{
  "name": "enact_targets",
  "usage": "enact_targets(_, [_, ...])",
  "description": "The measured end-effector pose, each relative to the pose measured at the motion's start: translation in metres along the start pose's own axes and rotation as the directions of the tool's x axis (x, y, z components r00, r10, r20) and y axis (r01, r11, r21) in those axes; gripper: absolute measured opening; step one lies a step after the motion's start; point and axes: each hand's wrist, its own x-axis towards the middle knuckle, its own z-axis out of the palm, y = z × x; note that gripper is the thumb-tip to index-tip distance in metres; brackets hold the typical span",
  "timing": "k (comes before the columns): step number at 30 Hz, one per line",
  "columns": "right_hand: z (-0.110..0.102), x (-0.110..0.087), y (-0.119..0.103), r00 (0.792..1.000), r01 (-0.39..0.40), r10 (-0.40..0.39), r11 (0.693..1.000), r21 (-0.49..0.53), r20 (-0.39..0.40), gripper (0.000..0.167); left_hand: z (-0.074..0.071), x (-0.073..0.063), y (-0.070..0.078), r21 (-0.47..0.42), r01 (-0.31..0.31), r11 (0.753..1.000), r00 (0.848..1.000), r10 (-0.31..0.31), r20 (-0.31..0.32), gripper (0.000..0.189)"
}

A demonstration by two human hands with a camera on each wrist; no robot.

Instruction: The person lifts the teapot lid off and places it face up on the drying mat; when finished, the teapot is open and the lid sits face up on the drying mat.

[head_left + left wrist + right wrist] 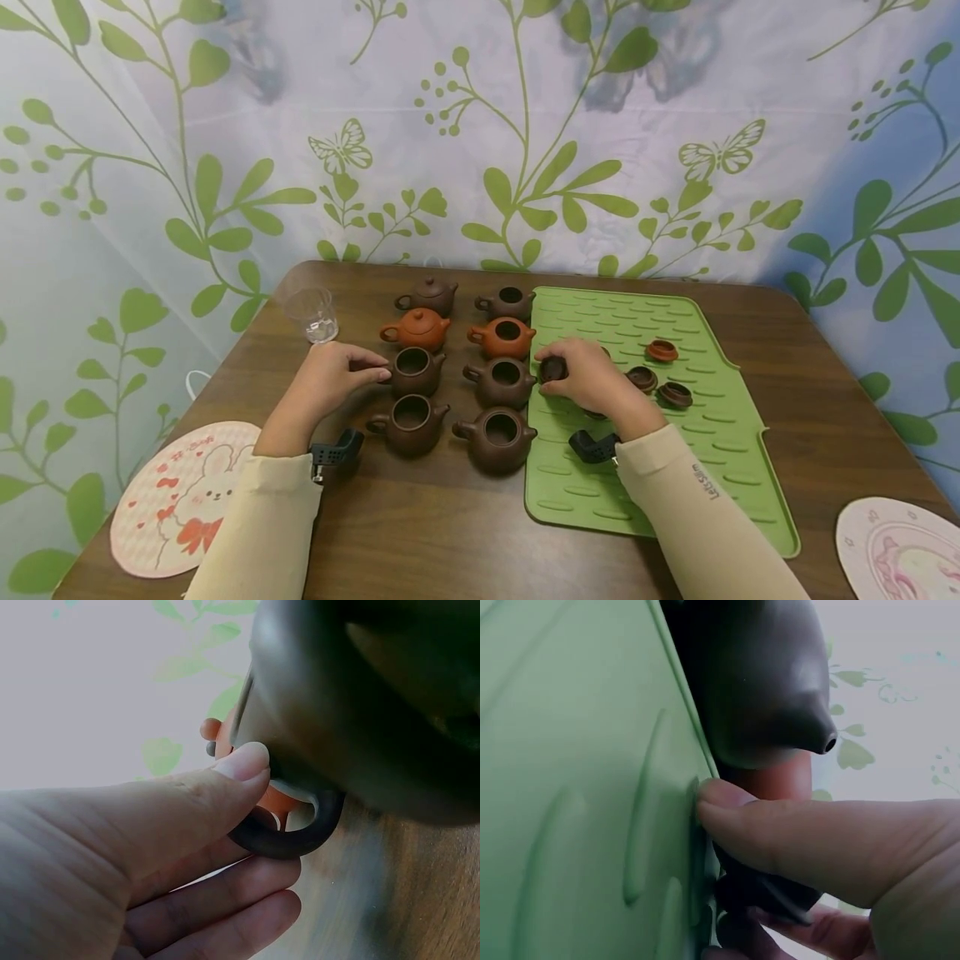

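Note:
My left hand (330, 383) pinches the loop handle (322, 829) of a dark brown lidless teapot (417, 387), thumb on top and fingers passing under the loop. At the left edge of the green mat, my right hand (592, 375) grips a small dark lid (553, 368) between thumb and fingers, low over the mat. In the left column, a dark teapot (432, 293) and an orange teapot (422, 331) wear their lids; a nearer dark teapot (408, 437) is lidless. The right column's orange teapot (495, 340) and several dark ones stand open.
The green ribbed mat (577, 500) holds an orange lid (662, 351) and dark lids (675, 395), some partly hidden by my right hand. A clear glass (322, 327) stands at the back left. Round placemats (161, 533) lie at both sides of the wooden table (420, 542).

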Motion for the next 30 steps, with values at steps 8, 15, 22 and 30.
enact_targets(8, [-0.001, 0.001, -0.001, 0.999, -0.041, 0.042, 0.999, -0.008, 0.031, 0.053, 0.002, 0.001, -0.003, 0.006, 0.009, 1.0, 1.0, -0.009, -0.003, 0.017])
enact_targets(15, [-0.012, -0.004, -0.006, 0.994, -0.1, 0.098, 0.995, 0.032, 0.046, 0.057, 0.002, 0.001, -0.003, 0.003, 0.001, 1.0, 1.0, -0.001, -0.006, 0.016])
enact_targets(22, [-0.02, -0.006, -0.006, 0.995, -0.094, 0.093, 0.995, 0.036, 0.018, 0.045, 0.0, 0.001, -0.001, -0.003, -0.017, 1.0, 1.0, 0.017, -0.013, 0.015])
enact_targets(30, [-0.022, -0.008, -0.004, 0.996, -0.086, 0.087, 0.995, 0.055, -0.015, 0.041, 0.0, 0.0, 0.0, -0.01, -0.017, 1.0, 1.0, 0.017, -0.012, 0.016])
